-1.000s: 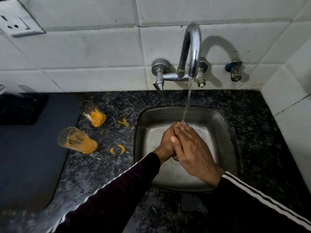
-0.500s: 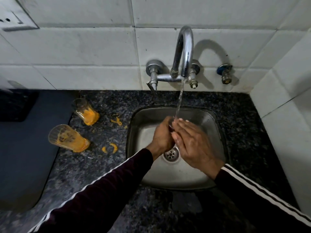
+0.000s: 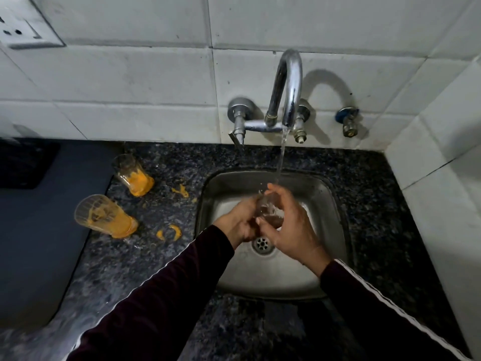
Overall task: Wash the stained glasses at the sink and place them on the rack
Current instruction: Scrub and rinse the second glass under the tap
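Wet glass (image 3: 269, 208) sits over the sink (image 3: 335, 201), under the running stream, grasped by my left hand (image 3: 240, 221) and right hand (image 3: 289, 222) fingers. Risk: slick walls, a slip onto steel. Two orange-stained glasses (image 3: 104, 216) wait on the desk, left of my fingers.

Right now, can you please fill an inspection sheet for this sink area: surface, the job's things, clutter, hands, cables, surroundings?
Surface: dark speckled granite counter around a steel sink; a dark mat lies on its left part.
Job's things: one clear glass is held over the sink under the running water; two orange-stained glasses, near and far, stand on the counter left of the sink.
Clutter: orange smears on the counter.
Hands: left hand and right hand both grip the clear glass.
Cables: nothing seen.
Surroundings: white tiled wall, chrome tap, wall socket; no rack in view.
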